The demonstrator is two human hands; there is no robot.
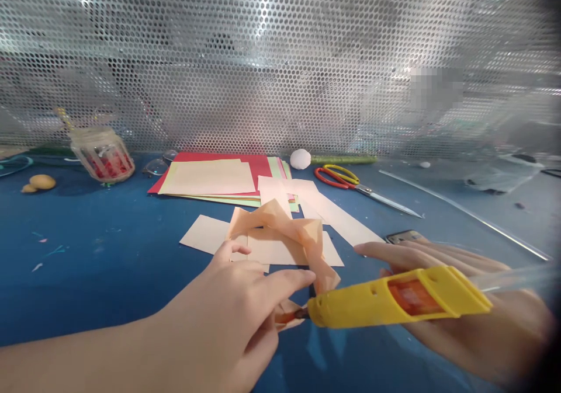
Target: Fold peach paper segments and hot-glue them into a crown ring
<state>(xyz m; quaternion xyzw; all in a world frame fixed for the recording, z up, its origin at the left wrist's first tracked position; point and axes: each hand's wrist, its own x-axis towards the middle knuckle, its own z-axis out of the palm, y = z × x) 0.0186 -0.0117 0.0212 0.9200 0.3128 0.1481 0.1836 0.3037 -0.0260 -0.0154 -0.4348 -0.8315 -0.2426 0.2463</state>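
Note:
My left hand (236,305) pinches the end of a peach folded paper strip (309,235) between bent fingers. The strip is pleated in zigzags and curves in an arch above the table. My right hand (473,317) is at the right, partly hidden behind a yellow hot glue gun (377,299) that it holds; some of its fingers reach forward past the gun. A clear glue stick (512,278) sticks out of the gun's rear. The dark nozzle (302,313) touches or nearly touches the strip's end by my left fingers.
Pale paper pieces (205,233) lie beyond the strip, with a stack of coloured paper (210,177) behind. Scissors (350,184), a white ball (300,159), a phone (401,236) and a clear rod (464,212) lie right. A glass jar (103,155) stands left. A perforated metal panel (263,60) closes the back.

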